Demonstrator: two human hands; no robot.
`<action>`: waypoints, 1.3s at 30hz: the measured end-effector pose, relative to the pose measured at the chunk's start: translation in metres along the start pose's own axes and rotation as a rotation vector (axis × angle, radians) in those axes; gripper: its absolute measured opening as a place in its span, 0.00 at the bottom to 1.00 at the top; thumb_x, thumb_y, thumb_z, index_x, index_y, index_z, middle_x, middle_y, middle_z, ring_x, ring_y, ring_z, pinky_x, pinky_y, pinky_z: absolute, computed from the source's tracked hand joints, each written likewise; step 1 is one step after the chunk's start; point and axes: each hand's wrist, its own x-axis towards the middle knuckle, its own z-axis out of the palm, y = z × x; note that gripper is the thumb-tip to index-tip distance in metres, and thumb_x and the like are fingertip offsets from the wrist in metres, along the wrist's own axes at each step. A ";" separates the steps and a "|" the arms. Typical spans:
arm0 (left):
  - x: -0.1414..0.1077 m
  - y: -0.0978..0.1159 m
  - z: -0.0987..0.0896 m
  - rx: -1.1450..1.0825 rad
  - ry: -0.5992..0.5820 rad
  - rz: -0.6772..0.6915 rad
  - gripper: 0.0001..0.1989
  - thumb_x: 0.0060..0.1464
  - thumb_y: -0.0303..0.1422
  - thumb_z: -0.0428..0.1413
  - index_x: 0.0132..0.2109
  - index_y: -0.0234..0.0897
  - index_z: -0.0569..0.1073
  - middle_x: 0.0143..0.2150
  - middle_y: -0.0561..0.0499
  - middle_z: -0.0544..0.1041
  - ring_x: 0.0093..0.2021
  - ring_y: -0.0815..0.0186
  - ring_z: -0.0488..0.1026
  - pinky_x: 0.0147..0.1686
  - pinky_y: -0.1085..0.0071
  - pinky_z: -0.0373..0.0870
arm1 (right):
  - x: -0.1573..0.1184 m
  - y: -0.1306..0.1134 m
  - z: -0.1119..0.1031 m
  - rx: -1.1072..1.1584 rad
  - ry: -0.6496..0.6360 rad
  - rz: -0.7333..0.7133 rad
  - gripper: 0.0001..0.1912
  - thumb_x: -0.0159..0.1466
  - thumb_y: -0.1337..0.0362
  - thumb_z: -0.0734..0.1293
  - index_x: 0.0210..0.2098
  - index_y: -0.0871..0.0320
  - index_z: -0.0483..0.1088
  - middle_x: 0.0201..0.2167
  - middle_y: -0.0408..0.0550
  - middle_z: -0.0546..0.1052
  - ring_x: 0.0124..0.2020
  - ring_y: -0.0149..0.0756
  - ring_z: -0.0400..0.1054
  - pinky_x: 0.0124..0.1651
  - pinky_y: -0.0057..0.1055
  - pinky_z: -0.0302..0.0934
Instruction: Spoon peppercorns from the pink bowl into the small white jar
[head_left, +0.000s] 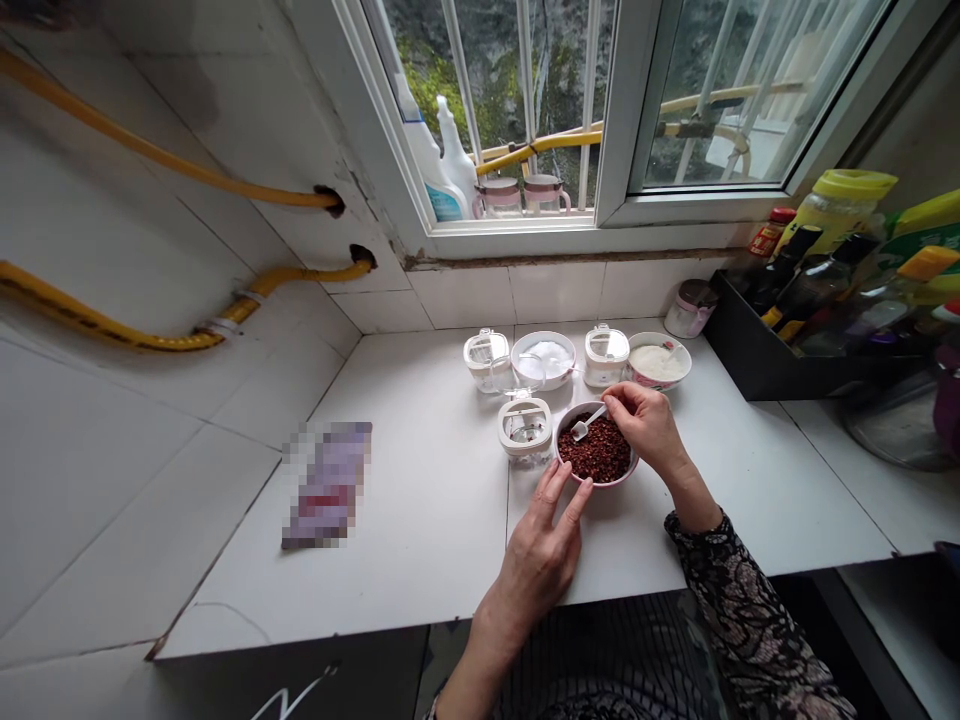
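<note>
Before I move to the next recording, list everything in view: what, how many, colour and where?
Peppercorn-like granules: one bowlful, red-brown, front bowl, pink-rimmed
Small spoon: one, white, over that bowl
Flip-lid jars: three, clear and cream, one left of front bowl, two behind
Rear bowls: two, white, pale contents, rear of counter
Pixelated item: one, purple, counter's left
Lidded jar: one, pinkish, beside bin
Bin: one, black, right, holding bottles, count unclear
Tall bottles: two, white, at window
Pots: two, clear and pink, beside them
Hoses: two, yellow, left wall; more outside
Right hand: one, sleeve black-patterned, fingers on spoon
Left hand: one, bare, at front bowl's rim
</note>
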 end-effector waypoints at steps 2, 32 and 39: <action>0.000 0.000 0.000 -0.003 0.002 0.000 0.38 0.59 0.15 0.48 0.74 0.38 0.53 0.74 0.37 0.55 0.74 0.48 0.54 0.64 0.50 0.70 | 0.000 0.001 0.001 0.006 0.004 0.008 0.11 0.60 0.58 0.64 0.27 0.56 0.73 0.22 0.46 0.76 0.24 0.37 0.68 0.31 0.33 0.62; 0.001 -0.007 0.007 -0.011 0.014 0.013 0.37 0.60 0.17 0.47 0.74 0.40 0.52 0.70 0.36 0.59 0.73 0.50 0.54 0.65 0.48 0.68 | -0.003 -0.008 0.011 0.082 0.088 -0.385 0.08 0.66 0.63 0.66 0.35 0.57 0.77 0.31 0.48 0.81 0.31 0.37 0.74 0.37 0.34 0.69; 0.002 -0.006 0.006 -0.002 0.016 0.016 0.35 0.59 0.16 0.48 0.71 0.37 0.58 0.69 0.35 0.61 0.73 0.50 0.55 0.64 0.50 0.69 | 0.009 0.009 -0.003 0.051 -0.040 -0.208 0.09 0.62 0.61 0.66 0.32 0.58 0.76 0.24 0.47 0.78 0.25 0.35 0.70 0.30 0.31 0.64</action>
